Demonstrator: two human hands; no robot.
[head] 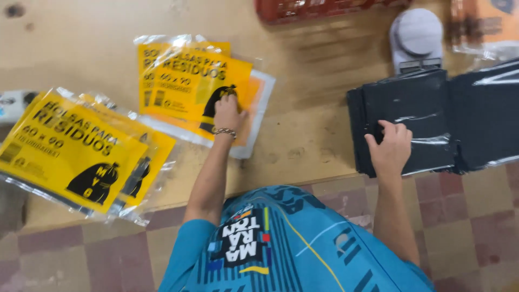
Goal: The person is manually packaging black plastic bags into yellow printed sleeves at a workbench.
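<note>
1. Head view, looking straight down at a pale wooden worktable [303, 146] with a checkered tile floor [476, 216] below its edge.
2. Left hand [227, 114], with a beaded bracelet [225, 131] on the wrist, lies fingers-down on top of a small stack of yellow printed plastic packets in clear sleeves [186, 81]. Can't really tell if it's pinching one or just pressing.
3. Right hand [390, 147] grips the near edge of a stack of folded black plastic bags [405, 116], thumb on the side, fingers on top.
4. More black folded bags [484, 116] sit just right of that stack.
5. Another pile of yellow packets [75, 151] is at the far left.
6. A grey tape dispenser [416, 38] and a red plastic crate [313, 10] sit at the back.
</note>
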